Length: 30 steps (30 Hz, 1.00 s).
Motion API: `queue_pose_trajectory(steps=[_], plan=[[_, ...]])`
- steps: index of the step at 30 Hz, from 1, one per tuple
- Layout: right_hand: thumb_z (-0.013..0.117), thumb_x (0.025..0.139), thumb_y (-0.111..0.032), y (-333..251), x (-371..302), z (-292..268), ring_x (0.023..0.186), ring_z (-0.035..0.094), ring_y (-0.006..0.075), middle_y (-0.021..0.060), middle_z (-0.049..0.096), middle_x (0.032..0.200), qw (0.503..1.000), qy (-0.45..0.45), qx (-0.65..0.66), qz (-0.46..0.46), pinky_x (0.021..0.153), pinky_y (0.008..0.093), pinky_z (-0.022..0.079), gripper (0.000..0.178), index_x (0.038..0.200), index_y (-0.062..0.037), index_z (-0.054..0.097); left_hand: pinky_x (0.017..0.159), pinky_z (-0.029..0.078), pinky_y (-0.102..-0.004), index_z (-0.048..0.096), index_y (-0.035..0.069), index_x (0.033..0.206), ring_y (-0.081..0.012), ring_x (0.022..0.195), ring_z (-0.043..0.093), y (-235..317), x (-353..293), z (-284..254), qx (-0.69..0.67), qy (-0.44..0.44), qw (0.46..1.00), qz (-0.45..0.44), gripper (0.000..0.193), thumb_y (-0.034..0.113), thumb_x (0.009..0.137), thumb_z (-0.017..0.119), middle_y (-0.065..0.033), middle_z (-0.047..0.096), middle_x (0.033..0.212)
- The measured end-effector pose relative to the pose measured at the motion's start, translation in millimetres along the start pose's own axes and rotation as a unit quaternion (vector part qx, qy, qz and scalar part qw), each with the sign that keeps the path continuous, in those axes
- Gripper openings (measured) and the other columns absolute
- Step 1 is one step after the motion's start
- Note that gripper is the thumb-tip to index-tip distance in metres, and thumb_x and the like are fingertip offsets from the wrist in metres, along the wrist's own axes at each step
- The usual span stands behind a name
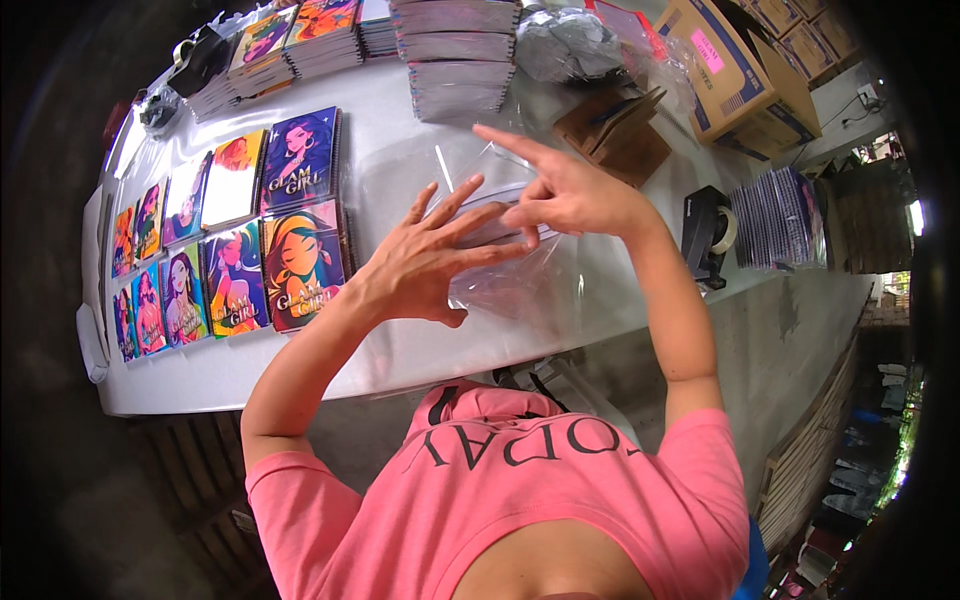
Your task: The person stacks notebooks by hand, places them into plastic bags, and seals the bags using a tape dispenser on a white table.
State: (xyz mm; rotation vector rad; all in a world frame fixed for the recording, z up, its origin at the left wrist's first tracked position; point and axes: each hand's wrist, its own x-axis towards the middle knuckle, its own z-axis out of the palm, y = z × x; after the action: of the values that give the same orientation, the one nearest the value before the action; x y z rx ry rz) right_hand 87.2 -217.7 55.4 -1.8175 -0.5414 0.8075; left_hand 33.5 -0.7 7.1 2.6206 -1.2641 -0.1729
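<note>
My left hand (425,255) is spread open, palm down, over a clear plastic wrapper (510,285) on the table. My right hand (575,200) crosses from the other side, its index finger stretched out toward the far left and the other fingers bent near my left fingertips. Nothing shows in its grasp. Beneath both hands lies a pale, flat bundle (490,232) inside the wrapper, mostly hidden by my fingers. To the left, spiral notebooks with colourful illustrated covers, such as the one with a yellow headband (303,262), lie in two rows.
Tall notebook stacks (455,65) stand at the back of the white table (380,365). A black tape dispenser (705,240) sits at the right, beside a wrapped notebook stack (775,220). Farther back are a brown open holder (615,130) and a cardboard box (740,85).
</note>
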Motion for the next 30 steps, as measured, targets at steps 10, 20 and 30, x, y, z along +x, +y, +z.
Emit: queue_pose_trajectory(steps=[10,20,30], plan=[[0.079,0.063,-0.009,-11,3,-17,0.068,0.064,0.0197,0.0128,0.066,0.074,0.937,0.084,-0.295,0.171,0.067,0.0320,0.049,0.101,0.146,-0.0089,0.022,0.110,0.015,-0.0628,0.035,0.045,0.137,-0.0367,0.141,0.012,-2,-8,6,0.022,0.039,0.999,0.007,0.099,0.028,0.052,0.082,-0.0034,0.028,0.148],[0.081,0.065,-0.015,125,4,43,0.130,0.036,0.0231,0.0112,0.036,0.142,0.911,0.276,0.015,-0.306,0.101,0.0358,0.038,0.032,0.096,-0.0134,0.073,0.108,0.016,-0.0605,0.075,0.021,0.091,-0.0388,0.139,0.019,-1,-7,88,-0.337,0.533,0.765,-0.131,0.023,0.026,0.069,0.079,-0.0103,0.039,0.141],[0.080,0.069,-0.007,99,8,28,0.120,0.046,0.0189,0.0134,0.047,0.134,0.949,0.209,0.096,-0.216,0.093,0.0338,0.044,0.015,0.082,-0.0046,0.073,0.098,0.039,-0.0413,0.075,0.015,0.091,-0.0326,0.123,0.043,11,5,63,-0.255,0.442,0.821,-0.257,0.035,0.035,0.063,0.083,-0.0156,0.050,0.128]])
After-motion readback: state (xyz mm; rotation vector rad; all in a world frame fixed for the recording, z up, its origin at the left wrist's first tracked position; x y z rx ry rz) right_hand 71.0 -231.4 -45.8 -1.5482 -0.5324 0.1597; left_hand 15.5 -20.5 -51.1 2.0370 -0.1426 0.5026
